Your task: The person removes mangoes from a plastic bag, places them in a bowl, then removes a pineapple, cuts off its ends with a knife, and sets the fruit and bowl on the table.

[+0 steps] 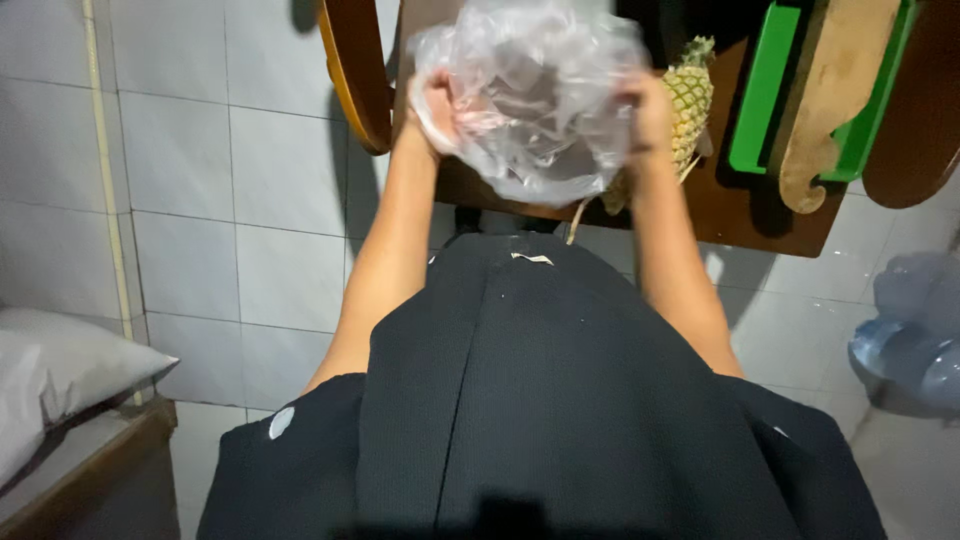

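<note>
A crumpled clear plastic bag [530, 100] hangs between both hands above the near edge of a dark wooden table [745, 215]. My left hand [438, 108] grips the bag's left side, partly wrapped in the plastic. My right hand [648, 112] grips its right side. Just behind the bag and my right hand a pineapple [688, 100] lies on the table, its yellow-green skin showing and its lower part hidden by my wrist.
A green tray [765, 90] with a carved wooden board [830, 100] on it sits at the table's right. A curved wooden chair part [355, 70] stands at the left. White floor tiles lie below. A pillow [55, 370] rests lower left, a blue water jug [915, 330] at right.
</note>
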